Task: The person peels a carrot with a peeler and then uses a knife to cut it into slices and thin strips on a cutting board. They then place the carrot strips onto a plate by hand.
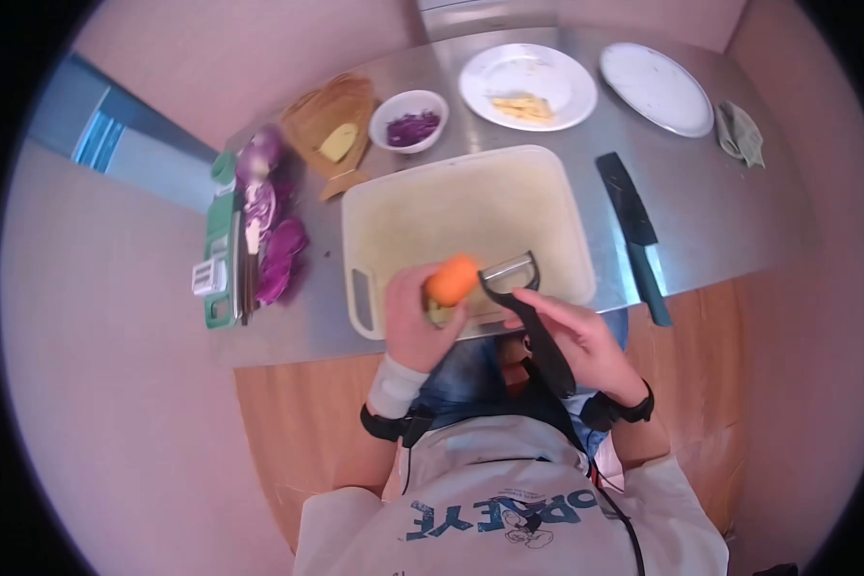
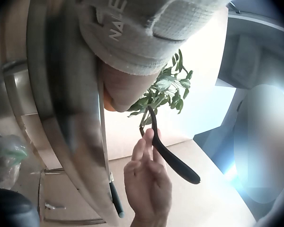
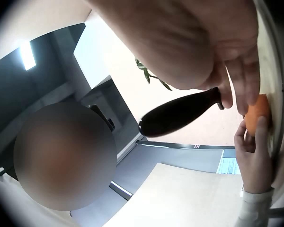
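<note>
Over the near part of the white cutting board (image 1: 461, 192), my left hand (image 1: 415, 322) grips a thick orange carrot piece (image 1: 454, 279). Its rounded end points toward the right hand, and the right wrist view shows thumb and fingers around the carrot. A black Y-shaped peeler (image 1: 544, 348) is pinched at its neck by the fingers of my right hand (image 1: 578, 338). The peeler's metal blade sits just right of the carrot, while the handle slants back toward my body. Something yellow-green (image 1: 439, 312) shows below the left hand, partly covered.
Behind the board stand a bowl (image 1: 410, 99) of shredded purple cabbage and a plate (image 1: 490, 72) with yellow strips. A dark-bladed knife (image 1: 634, 230) lies to the right, near another plate (image 1: 655, 86) and a cloth (image 1: 739, 134). Purple cabbage (image 1: 283, 254) and a green slicer (image 1: 219, 259) are left.
</note>
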Action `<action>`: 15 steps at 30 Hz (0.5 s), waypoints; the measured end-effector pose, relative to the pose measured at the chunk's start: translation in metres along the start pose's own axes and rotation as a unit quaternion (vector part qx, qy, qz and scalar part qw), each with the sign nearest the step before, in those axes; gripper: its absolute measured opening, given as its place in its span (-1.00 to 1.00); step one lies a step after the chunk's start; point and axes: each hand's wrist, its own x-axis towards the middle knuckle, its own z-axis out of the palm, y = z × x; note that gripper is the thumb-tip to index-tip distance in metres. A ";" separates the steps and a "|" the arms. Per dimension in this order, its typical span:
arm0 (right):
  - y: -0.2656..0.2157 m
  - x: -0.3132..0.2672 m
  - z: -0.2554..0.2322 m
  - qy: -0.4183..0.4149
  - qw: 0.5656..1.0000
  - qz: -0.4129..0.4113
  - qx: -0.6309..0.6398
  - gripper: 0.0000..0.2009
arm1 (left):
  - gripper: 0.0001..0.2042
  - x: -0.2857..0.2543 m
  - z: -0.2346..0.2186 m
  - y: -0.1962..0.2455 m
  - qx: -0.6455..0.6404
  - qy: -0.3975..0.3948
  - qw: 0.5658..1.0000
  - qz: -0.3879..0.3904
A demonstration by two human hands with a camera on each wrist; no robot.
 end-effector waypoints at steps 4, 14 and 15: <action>0.008 -0.007 -0.024 0.021 0.992 -0.107 -0.071 -0.54 | -0.43 -0.004 0.007 -0.003 -0.005 0.008 0.999 -0.031; 0.012 -0.010 -0.039 0.081 0.989 -0.123 -0.026 -0.75 | -0.44 -0.006 0.006 -0.001 -0.028 -0.012 0.998 -0.056; 0.012 -0.009 -0.038 0.086 0.989 -0.123 -0.016 -0.77 | -0.43 -0.007 0.006 -0.002 -0.032 -0.013 0.998 -0.056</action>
